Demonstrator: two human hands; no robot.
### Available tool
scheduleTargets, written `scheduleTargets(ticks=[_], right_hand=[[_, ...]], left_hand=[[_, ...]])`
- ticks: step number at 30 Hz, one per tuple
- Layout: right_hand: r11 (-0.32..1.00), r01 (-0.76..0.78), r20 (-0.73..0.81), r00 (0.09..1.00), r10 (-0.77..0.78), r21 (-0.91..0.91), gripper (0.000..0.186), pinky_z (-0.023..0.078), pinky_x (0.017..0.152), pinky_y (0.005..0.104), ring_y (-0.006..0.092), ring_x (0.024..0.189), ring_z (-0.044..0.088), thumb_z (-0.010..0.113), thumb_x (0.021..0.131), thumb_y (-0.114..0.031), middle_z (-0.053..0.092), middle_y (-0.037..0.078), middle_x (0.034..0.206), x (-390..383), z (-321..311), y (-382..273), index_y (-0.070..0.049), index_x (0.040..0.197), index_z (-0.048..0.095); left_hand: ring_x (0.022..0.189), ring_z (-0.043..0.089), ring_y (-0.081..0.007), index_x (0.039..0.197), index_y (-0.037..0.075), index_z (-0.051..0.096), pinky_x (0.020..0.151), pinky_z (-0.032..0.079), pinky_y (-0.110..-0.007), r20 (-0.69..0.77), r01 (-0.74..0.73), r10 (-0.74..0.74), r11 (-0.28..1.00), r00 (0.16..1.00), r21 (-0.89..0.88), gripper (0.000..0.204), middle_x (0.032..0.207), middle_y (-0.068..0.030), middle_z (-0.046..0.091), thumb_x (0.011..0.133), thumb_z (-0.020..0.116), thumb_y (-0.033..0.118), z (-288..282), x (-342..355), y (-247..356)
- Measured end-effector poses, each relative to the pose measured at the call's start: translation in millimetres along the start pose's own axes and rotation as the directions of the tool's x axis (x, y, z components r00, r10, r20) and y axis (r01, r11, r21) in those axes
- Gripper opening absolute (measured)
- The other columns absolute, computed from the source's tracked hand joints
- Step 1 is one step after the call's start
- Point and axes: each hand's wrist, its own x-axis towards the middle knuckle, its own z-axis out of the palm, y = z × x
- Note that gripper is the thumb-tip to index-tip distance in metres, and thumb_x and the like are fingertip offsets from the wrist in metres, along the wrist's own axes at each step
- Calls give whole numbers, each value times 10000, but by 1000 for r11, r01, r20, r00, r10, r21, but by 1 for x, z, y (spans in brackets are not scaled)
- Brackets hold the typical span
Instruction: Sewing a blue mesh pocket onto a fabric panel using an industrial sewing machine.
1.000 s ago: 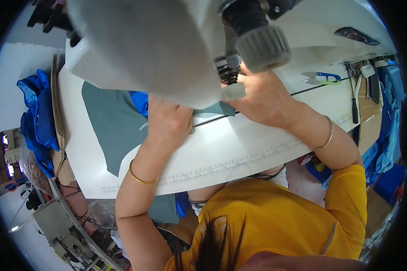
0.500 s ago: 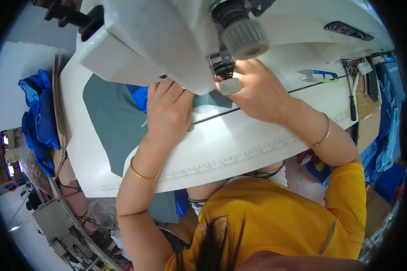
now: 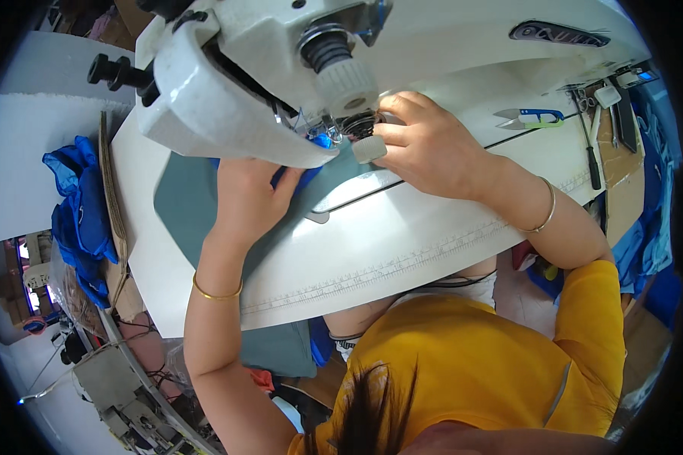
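Note:
Under the head of a white sewing machine [image 3: 212,106] lies grey-green fabric [image 3: 183,199] with a blue cloth piece [image 3: 309,179] on it. My left hand [image 3: 252,199] rests on the fabric left of the needle area. Its thumb is against the blue cloth, and the fingertips pass out of sight beneath the machine head. Right of the needle area, my right hand [image 3: 438,148] has its fingers bent and close together beside the ribbed tension knobs [image 3: 368,149]. Those knobs cover its fingertips, so what they hold does not show.
Thread snips [image 3: 529,118] lie on the white table [image 3: 425,227], which has a ruler scale along its near edge. A black-handled screwdriver [image 3: 593,167] and small scissors [image 3: 586,101] are farther right. Bundled blue cloth [image 3: 83,216] hangs at the left.
The view has shifted, showing more of the needle area. My left hand has moved left, its thumb now spread from the fingers. My right hand stays beside the knobs, and the grey-green fabric has shifted.

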Motion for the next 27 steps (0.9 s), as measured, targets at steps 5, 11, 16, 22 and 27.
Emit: scheduleTargets(ticks=[5, 11, 16, 22, 27], right_hand=[[998, -1, -11, 1000, 1, -57, 224, 470, 1011, 344, 212, 1155, 563, 642, 837, -141, 697, -40, 1111, 2, -3, 2, -105, 1025, 757], [999, -2, 47, 999, -1, 52, 238, 460, 1027, 354, 211, 1163, 563, 636, 843, -128, 698, -34, 1136, 3, -1, -3, -116, 1052, 752], [997, -50, 77, 996, 45, 54, 219, 465, 1018, 367, 214, 1169, 563, 641, 854, -137, 698, -25, 1147, 6, -2, -6, -106, 1042, 749], [996, -54, 73, 996, 48, 76, 226, 467, 1005, 379, 221, 1156, 574, 640, 847, -133, 697, 8, 1149, 4, -7, -5, -80, 1045, 735], [984, -103, 125, 985, 121, -148, 287, 475, 992, 398, 255, 1138, 584, 638, 818, -98, 678, 68, 1156, -23, -51, 2, -36, 1094, 686]], left_hand=[[751, 640, -299, 982, 18, 765, 702, 501, -358, -34, -20, 22, 998, 999, 57, 289, 857, -134, 704, 788, 821, 224, -7, 2, 13], [648, 535, -230, 1048, 104, 769, 652, 351, -369, -17, -150, 152, 986, 988, 68, 224, 736, -91, 622, 841, 760, 189, 4, 0, 8], [644, 466, -234, 1054, 146, 751, 667, 297, -380, -75, -161, 175, 974, 982, 157, 207, 794, -84, 573, 849, 741, 172, 18, -9, 5], [639, 430, -252, 1062, 96, 744, 687, 301, -385, -94, -69, 72, 997, 993, 44, 250, 828, -86, 588, 848, 744, 226, 21, -8, 1], [703, 481, -264, 1083, 79, 739, 712, 322, -385, -36, -65, 65, 998, 997, 15, 303, 842, -83, 610, 827, 760, 239, 10, -5, 7]])
